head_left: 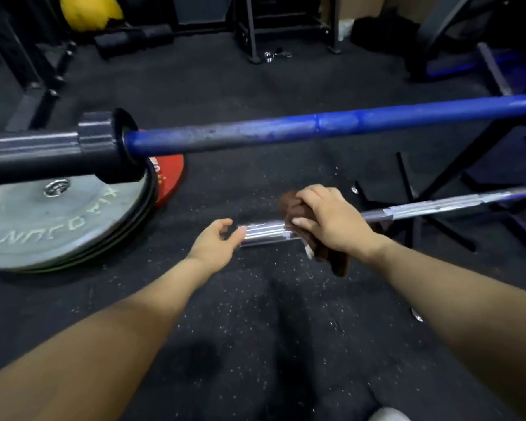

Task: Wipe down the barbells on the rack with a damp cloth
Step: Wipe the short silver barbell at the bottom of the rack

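Right hand point(331, 220) wrapped over a crumpled brown cloth point(298, 214), fingers curled round it and pressing it onto the shiny chrome sleeve point(263, 233) of a silver barbell point(438, 205); loose end of the cloth hanging below the wrist. Left hand point(216, 241) just beside the sleeve's free end, fingers relaxed and slightly spread, holding nothing, fingertips close to the chrome but contact not clear. Silver barbell running from centre frame up toward the right edge, low and near the body. Above it, farther away, a blue-shafted barbell point(316, 126) with a dark grey sleeve and collar point(58, 150), crossing the whole frame. Below that dark sleeve, a stack of grey weight plates point(58, 223) flat on the black speckled rubber floor point(240, 314), with a red plate point(169, 180) behind. Yellow ball point(88, 10) at top left among dark rack frames.
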The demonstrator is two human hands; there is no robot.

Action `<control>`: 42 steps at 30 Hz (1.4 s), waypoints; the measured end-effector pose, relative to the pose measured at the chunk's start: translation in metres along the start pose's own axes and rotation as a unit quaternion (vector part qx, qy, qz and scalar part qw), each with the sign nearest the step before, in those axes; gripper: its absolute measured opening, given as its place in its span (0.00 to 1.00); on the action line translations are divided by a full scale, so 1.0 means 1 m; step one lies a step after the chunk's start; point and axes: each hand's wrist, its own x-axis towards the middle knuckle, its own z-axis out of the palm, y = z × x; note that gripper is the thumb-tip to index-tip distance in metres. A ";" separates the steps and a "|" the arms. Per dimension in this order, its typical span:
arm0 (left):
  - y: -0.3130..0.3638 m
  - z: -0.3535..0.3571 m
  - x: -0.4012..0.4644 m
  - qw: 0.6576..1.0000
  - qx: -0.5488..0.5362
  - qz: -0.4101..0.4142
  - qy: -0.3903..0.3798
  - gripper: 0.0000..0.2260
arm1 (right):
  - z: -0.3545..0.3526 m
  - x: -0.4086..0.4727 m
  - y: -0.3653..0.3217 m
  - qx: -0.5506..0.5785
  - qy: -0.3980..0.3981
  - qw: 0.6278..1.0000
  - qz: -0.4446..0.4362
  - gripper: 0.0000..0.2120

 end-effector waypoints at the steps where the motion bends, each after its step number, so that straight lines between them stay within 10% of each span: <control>1: -0.003 0.003 -0.001 1.000 -0.022 -0.003 -0.002 0.22 | 0.010 -0.004 0.002 -0.010 0.001 1.000 -0.009 0.23; 17: -0.019 0.026 0.010 0.978 -0.203 -0.038 0.039 0.17 | 0.045 -0.004 -0.046 -0.004 0.026 1.000 -0.004 0.21; 25: -0.019 0.027 0.010 0.978 -0.202 -0.035 0.037 0.18 | 0.042 -0.010 -0.046 -0.098 0.082 0.983 0.135 0.20; 31: -0.022 0.025 0.010 0.973 -0.226 -0.041 0.020 0.17 | 0.047 -0.003 -0.064 -0.021 0.047 0.999 0.016 0.19; 38: -0.026 0.024 0.010 0.959 -0.277 -0.053 0.004 0.18 | 0.045 -0.021 -0.033 -0.049 0.142 0.983 0.108 0.20; 42: -0.024 0.025 0.010 0.945 -0.320 -0.070 -0.003 0.18 | 0.050 -0.010 -0.072 -0.021 0.067 0.994 0.082 0.27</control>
